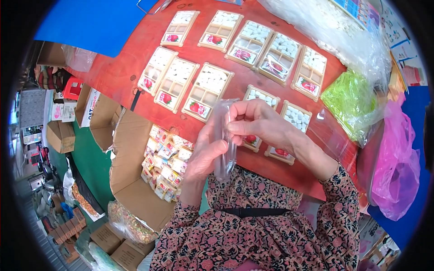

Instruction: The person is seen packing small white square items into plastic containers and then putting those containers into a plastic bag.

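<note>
Both my hands are raised over the near edge of the red table, on a long clear plastic piece (223,153) that looks like a thin lid turned on edge. Its lower part lies against the fingers and thumb of my left hand (203,153). Near its upper end, the bent fingertips of my right hand (257,121) pinch its edge. Beyond them stand several beige compartment trays (206,94), each with small white pieces at one end and a strawberry-printed packet at the other. Two of these trays are partly hidden behind my right hand and forearm.
At left, an open cardboard box (131,156) holds many small printed packs (169,167). A large clear bag of white pieces (325,22) lies at the far right, beside a green plastic bag (350,99). A pink bag (395,158) hangs at the right edge.
</note>
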A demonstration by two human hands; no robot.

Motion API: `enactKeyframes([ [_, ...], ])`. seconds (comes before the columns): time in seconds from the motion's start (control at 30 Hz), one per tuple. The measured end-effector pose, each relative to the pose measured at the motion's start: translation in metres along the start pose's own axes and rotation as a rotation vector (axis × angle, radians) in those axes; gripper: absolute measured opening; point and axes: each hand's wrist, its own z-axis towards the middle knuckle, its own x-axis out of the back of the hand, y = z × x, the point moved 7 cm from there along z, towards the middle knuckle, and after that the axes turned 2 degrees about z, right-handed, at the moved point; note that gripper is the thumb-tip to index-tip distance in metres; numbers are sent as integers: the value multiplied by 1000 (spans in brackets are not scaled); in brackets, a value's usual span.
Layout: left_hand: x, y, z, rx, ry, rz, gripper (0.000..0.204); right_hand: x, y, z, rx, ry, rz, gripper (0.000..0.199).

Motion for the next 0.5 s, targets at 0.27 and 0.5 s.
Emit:
enactKeyframes([
  [0.27, 7, 25, 2, -150, 167, 77, 66, 47, 5, -53, -132, 384, -123, 18],
  [0.5, -15, 22, 24, -140, 189, 373, 90, 64, 20, -72, -97, 664, -145, 23],
])
